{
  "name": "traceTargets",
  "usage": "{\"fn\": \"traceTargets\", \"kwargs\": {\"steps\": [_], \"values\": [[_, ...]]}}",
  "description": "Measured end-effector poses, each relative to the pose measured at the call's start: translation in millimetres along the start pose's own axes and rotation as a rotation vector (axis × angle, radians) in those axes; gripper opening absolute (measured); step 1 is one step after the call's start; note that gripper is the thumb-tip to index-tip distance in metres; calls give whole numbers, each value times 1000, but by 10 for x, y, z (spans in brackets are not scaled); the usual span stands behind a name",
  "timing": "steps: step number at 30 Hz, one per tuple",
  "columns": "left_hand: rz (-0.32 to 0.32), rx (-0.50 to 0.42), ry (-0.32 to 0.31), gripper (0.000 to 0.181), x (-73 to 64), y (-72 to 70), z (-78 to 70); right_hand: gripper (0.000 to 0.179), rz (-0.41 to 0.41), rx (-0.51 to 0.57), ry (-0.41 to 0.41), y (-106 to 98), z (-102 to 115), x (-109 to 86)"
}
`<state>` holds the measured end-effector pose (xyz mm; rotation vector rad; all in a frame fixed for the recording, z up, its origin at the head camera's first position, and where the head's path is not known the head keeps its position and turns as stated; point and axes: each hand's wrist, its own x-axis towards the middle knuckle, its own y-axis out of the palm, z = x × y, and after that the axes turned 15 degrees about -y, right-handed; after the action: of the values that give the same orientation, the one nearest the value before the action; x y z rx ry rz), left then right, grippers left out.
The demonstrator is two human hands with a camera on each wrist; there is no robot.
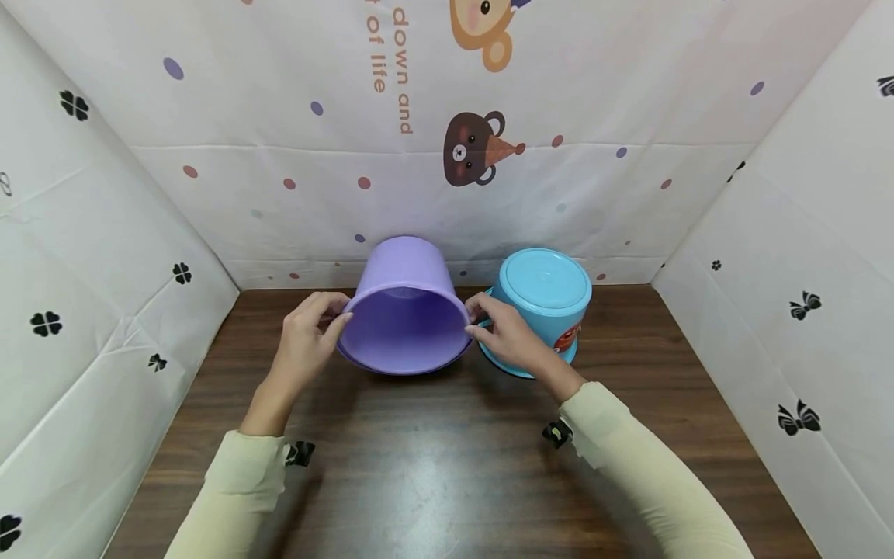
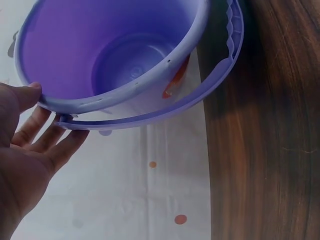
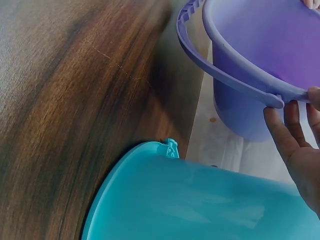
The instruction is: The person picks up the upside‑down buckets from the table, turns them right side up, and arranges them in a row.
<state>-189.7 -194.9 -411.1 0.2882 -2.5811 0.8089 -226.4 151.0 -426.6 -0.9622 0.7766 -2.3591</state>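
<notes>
A purple bucket point(image 1: 405, 326) is tilted with its mouth toward me, in the head view's middle. My left hand point(image 1: 307, 334) grips the rim at its left side, thumb inside and fingers behind, as the left wrist view shows. On the opposite side my right hand point(image 1: 506, 330) pinches the rim near the handle joint. The bucket's handle point(image 2: 150, 117) hangs below the rim. Just right of it, a turquoise bucket point(image 1: 546, 283) stands upside down on the table, its base facing up. My right hand and forearm pass in front of part of it.
The dark wooden table point(image 1: 419, 458) meets a white printed cloth backdrop point(image 1: 279, 217) behind the buckets. Similar white cloth walls rise on the left point(image 1: 91, 272) and right point(image 1: 754, 256). The turquoise bucket stands close beside the purple one.
</notes>
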Motion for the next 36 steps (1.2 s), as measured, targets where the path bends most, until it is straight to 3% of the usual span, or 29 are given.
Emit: {"fn": "traceTargets", "kwargs": {"steps": [15, 31, 36], "values": [[5, -31, -39, 17, 60, 14, 13, 20, 3, 26, 60, -47, 51, 38], [7, -2, -61, 17, 144, -3, -19, 21, -7, 86, 87, -112, 88, 111], [12, -38, -89, 17, 182, 8, -13, 21, 3, 81, 97, -147, 103, 138]]}}
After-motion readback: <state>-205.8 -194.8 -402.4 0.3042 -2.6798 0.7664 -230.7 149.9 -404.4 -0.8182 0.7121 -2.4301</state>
